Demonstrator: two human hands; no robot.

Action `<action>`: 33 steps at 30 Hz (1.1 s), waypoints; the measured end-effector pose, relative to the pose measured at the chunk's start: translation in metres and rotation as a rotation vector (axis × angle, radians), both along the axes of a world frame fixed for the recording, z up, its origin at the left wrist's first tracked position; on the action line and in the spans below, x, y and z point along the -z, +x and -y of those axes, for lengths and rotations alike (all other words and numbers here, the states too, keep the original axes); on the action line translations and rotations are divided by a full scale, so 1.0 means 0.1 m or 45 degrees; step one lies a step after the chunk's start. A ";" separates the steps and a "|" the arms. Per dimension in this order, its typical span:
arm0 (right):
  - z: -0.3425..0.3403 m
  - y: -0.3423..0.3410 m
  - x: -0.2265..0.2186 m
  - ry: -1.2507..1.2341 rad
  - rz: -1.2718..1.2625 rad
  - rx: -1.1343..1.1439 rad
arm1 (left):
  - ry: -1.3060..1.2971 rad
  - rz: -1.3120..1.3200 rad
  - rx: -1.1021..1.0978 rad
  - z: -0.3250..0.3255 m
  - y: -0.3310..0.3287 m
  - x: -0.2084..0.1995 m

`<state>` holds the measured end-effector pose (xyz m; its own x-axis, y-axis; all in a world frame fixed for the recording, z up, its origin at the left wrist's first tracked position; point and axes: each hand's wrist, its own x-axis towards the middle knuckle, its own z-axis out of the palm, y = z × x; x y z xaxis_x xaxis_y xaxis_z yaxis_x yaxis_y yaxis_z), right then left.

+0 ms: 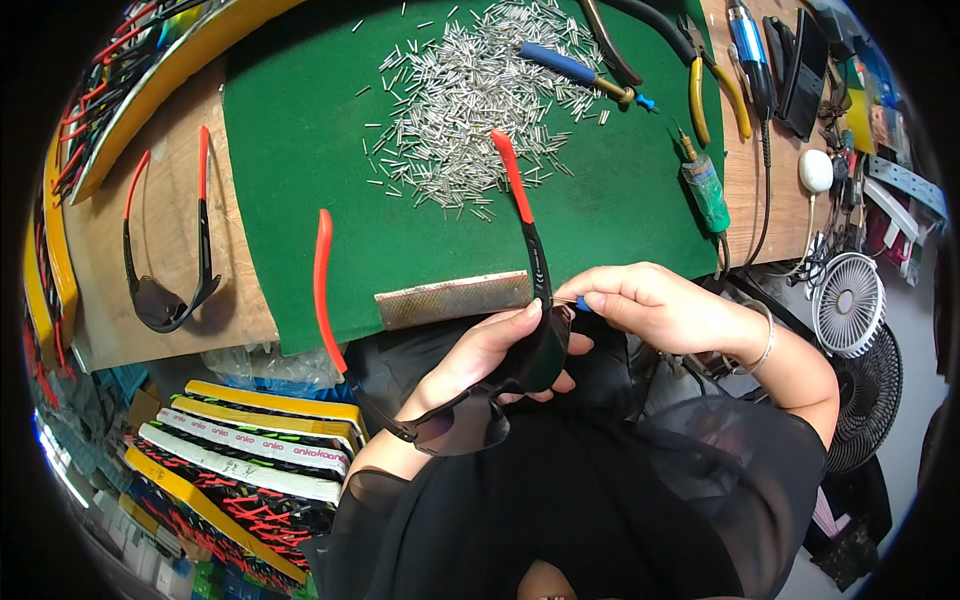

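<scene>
A pair of dark sunglasses [467,427] with black frames and red temple tips is held in my left hand [470,355], close to my body at the mat's near edge. One temple points up over the green mat; the other stands to its left. My left thumb presses near the hinge of the upright temple. My right hand [650,308] pinches a thin metal tool with a blue end [582,303], its shaft reaching to that hinge. The tip's exact contact is too small to make out. A flat, rough-textured bar [455,298] lies just beyond my left hand.
Many small metal pins [470,110] are heaped on the green mat [290,150]. A blue-handled tool [560,64], yellow-handled pliers [698,100] and a green-handled tool [706,190] lie right. Another pair of sunglasses [160,305] sits left; stacked trays [250,440] stand below, a fan [848,303] right.
</scene>
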<state>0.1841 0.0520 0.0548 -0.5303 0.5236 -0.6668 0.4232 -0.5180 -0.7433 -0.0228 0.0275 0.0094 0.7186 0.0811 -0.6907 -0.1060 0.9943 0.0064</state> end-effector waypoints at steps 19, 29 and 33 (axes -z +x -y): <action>-0.08 -0.18 -0.21 1.089 0.453 -0.784 | -0.020 0.327 0.047 -0.08 -0.05 0.15; -0.28 -0.29 -0.24 -0.559 0.296 0.257 | -0.059 0.227 0.024 -0.10 -0.02 0.07; -0.14 -0.31 -0.25 -0.023 0.413 0.047 | -0.001 0.299 -0.009 -0.07 -0.01 0.11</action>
